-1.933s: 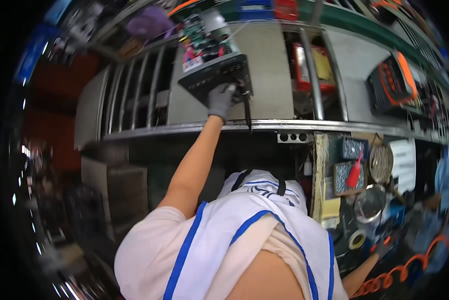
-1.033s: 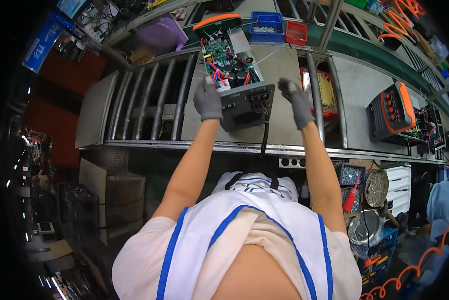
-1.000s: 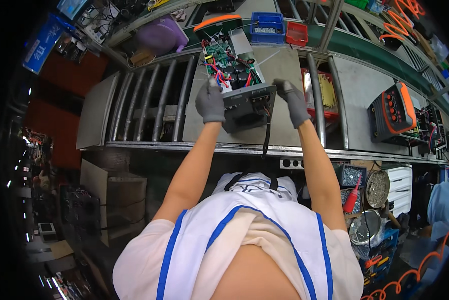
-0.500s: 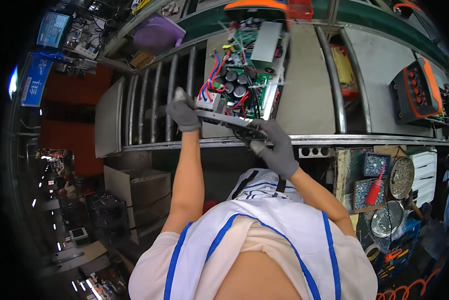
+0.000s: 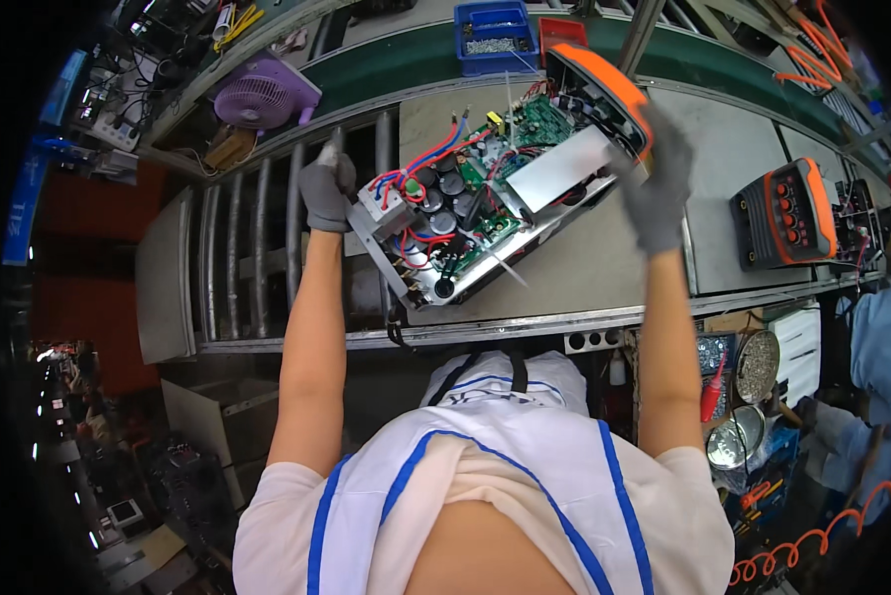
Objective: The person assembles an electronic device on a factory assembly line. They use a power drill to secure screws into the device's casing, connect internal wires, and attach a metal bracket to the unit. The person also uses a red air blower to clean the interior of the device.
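Observation:
An opened welding machine [image 5: 485, 164] lies slantwise on the roller line in front of me, its circuit boards, black capacitors and red and blue wires bare. My left hand [image 5: 328, 186], in a grey glove, has its fingers curled round the upper end of the metal end plate [image 5: 378, 260], beside a grey switch block [image 5: 384, 210]. At the other end, my gloved right hand [image 5: 657, 183] is by the orange-rimmed front panel [image 5: 609, 89]. Motion smears its fingers, so their grip does not show. A silver metal cover [image 5: 561, 171] sits between the two hands.
Another orange-and-grey machine [image 5: 787, 216] stands on the line at right. Beyond the line are a blue bin [image 5: 495, 38], a red bin [image 5: 562, 36] and a purple fan [image 5: 257, 102]. Bare rollers [image 5: 237, 248] lie left. Screw trays [image 5: 758, 365] and a red bottle [image 5: 711, 397] are at lower right.
The machine has turned, its front panel end swinging right and its end plate now slanting at left. My right hand has moved from the near end plate to the front panel; my left shifted left.

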`<state>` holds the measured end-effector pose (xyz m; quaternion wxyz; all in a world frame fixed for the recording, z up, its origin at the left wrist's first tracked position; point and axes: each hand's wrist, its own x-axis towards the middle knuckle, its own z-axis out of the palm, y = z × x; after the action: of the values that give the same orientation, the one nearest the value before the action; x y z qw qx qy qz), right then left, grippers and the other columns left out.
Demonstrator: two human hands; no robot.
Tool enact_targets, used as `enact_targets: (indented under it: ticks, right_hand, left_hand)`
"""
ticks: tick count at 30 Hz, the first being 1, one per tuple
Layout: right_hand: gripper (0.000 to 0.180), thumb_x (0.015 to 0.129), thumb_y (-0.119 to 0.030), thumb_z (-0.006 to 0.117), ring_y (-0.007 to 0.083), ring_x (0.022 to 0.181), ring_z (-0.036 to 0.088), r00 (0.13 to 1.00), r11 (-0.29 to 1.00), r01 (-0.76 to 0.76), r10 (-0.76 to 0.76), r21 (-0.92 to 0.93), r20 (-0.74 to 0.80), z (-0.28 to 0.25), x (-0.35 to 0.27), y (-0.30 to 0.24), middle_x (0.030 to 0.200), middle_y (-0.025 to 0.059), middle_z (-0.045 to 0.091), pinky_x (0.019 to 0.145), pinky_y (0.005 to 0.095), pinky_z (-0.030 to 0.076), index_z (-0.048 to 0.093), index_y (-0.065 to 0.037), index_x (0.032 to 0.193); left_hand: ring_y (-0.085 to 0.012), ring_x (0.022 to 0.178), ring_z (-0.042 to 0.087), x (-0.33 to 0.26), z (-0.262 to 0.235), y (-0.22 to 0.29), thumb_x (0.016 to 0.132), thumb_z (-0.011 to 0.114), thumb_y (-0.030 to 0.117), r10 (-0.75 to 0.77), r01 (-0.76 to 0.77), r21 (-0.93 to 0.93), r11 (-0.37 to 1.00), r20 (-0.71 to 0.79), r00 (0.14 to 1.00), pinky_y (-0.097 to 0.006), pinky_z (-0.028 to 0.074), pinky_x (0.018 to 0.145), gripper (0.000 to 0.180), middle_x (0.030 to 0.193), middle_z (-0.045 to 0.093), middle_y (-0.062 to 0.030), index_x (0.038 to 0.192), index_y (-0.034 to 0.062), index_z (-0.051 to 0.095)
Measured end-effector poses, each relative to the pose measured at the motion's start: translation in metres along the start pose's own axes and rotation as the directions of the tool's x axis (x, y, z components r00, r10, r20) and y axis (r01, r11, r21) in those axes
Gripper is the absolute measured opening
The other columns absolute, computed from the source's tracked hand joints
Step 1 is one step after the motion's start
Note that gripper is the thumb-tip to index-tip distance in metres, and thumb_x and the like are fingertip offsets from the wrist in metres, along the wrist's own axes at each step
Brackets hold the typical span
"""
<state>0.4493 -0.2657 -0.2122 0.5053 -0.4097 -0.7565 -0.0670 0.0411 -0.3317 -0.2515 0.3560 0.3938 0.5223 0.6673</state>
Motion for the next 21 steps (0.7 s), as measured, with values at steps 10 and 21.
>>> enact_targets:
  ticks: [10,21]
  right_hand:
    - [0.077,0.067,-0.037,0.071,0.0377,0.108,0.054,0.805,0.902,-0.424,0.417,-0.082,0.422,0.011,0.013,0.132,0.114,0.0219,0.054,0.094,0.0413,0.043,0.044,-0.023,0.137]
    - [0.079,0.068,-0.042,0.071,0.0391,0.106,0.052,0.797,0.864,-0.441,0.501,-0.241,0.337,-0.053,-0.024,0.091,0.116,0.0218,0.05,0.087,0.0462,0.045,0.04,-0.019,0.137]
  left_hand:
    - [-0.0091,0.065,0.052,-0.013,0.062,0.008,0.089,0.059,0.035,0.082,-0.072,0.534,0.842,0.006,0.997,-0.025,0.042,0.062,0.036,0.066,0.057,-0.0015,0.083,0.0,0.065]
    - [-0.0352,0.108,0.057,-0.057,0.17,0.069,0.084,0.057,0.034,-0.271,-0.298,0.954,0.044,0.298,0.915,-0.049,0.038,0.098,0.036,0.11,0.064,-0.0131,0.113,0.0133,0.062]
